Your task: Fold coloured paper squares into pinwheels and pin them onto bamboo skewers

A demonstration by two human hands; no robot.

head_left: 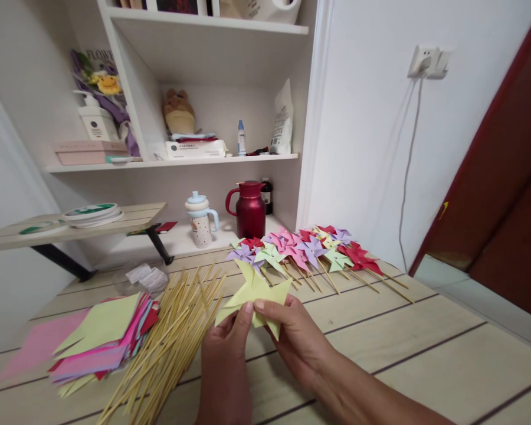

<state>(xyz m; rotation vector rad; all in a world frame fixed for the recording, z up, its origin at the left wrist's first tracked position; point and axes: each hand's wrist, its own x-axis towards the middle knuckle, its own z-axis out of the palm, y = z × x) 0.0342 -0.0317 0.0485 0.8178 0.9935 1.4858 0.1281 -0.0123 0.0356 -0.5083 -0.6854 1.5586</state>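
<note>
Both hands were on the pale yellow folded-paper pinwheel [254, 292], held up just above the light wooden plank tabletop [425, 354]. The left hand [225, 348] pinched its lower left edge, thumb on top. The right hand [298, 336] gripped the middle from the right, thumb pressed near the centre where the folded points met. No stick was on it, so by my reading the step in hand was the folding and gathering of the vanes, with the centre pinned down by that thumb.

As I judged it, the next move called for keeping that centre pressed while one hand let go to fetch a stick; loosen the thumb and the folded points could spring back open.

The loose pile of thin bamboo skewers [172, 342] lay just left of the left hand, fanned across the boards, near enough to reach. Left of those sat the stack of coloured paper squares [101, 342], yellow-green on top, pink and red beneath, with a single pink sheet [39, 342] poking out at the far left.

Beyond the hands, a row of finished paper pinwheels on sticks [310, 251] in red, pink, purple and green stretched along the back of the tabletop, their sticks pointing toward the person. Behind them stood a dark red insulated jug [248, 209] and a small speckled cup with a blue lid and handle [200, 221], on the white shelf unit [181, 159]. Nothing stood between the hands and the skewers; the skewers were scattered and crossing, so picking out just one looked fiddly.
</note>
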